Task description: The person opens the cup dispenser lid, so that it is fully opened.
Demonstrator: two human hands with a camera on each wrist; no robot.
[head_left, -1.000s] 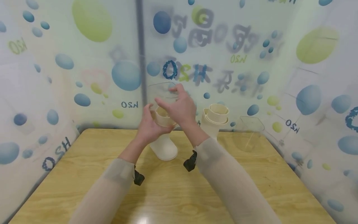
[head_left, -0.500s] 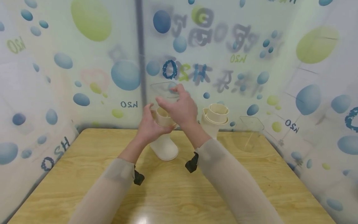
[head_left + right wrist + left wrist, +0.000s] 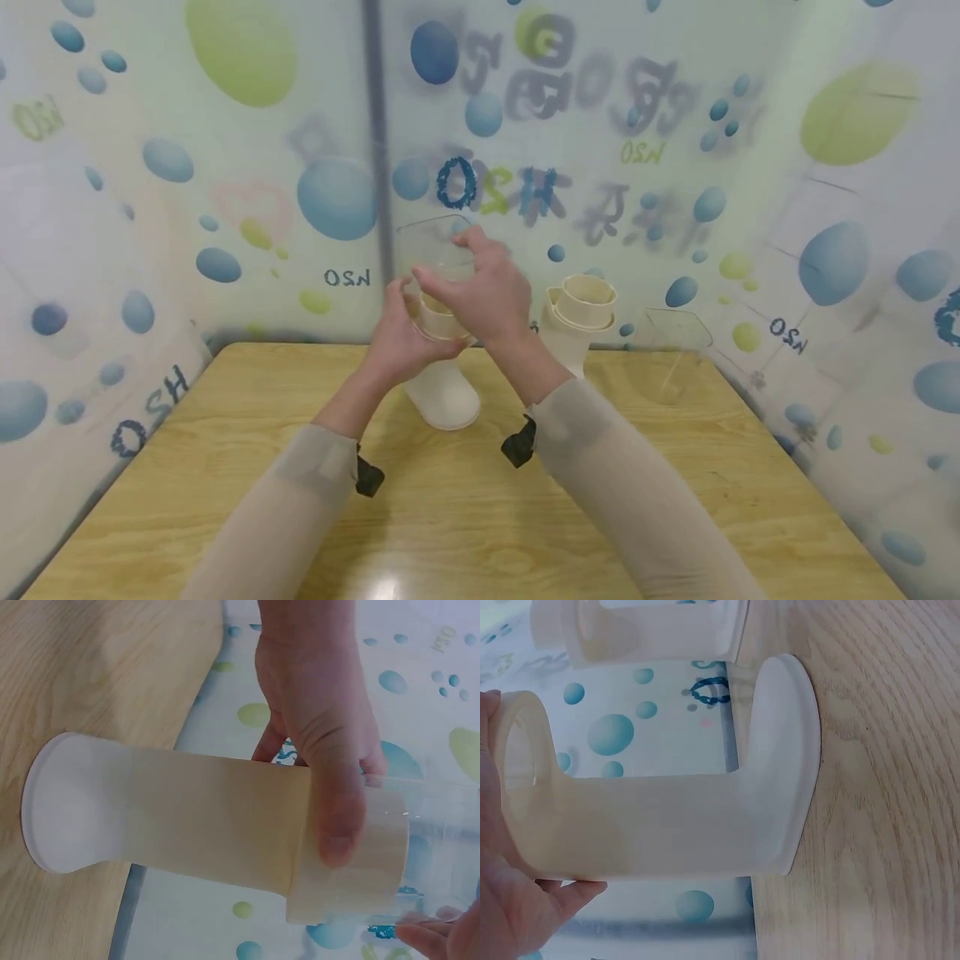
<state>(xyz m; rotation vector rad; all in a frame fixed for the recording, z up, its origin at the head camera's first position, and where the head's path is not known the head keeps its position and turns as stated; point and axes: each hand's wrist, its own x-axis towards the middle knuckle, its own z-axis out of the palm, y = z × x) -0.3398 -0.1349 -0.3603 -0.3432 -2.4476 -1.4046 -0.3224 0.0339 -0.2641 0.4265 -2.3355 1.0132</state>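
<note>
A cream plastic stand [image 3: 444, 398], with a round ring at its top and a broad foot, is upright on the table. My left hand [image 3: 405, 335] grips its ring from the left; in the right wrist view the thumb [image 3: 341, 832] lies across the ring collar. Above the ring is a clear, open-topped plastic container [image 3: 427, 242]. My right hand [image 3: 491, 292] holds this container from the right with spread thumb and fingers. The right wrist view shows the container's lower end [image 3: 442, 825] at the ring; how deep it sits is hard to tell.
A second cream stand [image 3: 570, 337], topped by a cream ring, is just right of my right hand. Farther right, another clear container [image 3: 667, 362] stands on the wooden table [image 3: 450, 508]. Printed walls [image 3: 315, 108] close in the back and sides.
Both hands keep nearly the same place and hold. The clear container's rim shifts slightly left from half a second ago. The head view tilts a little.
</note>
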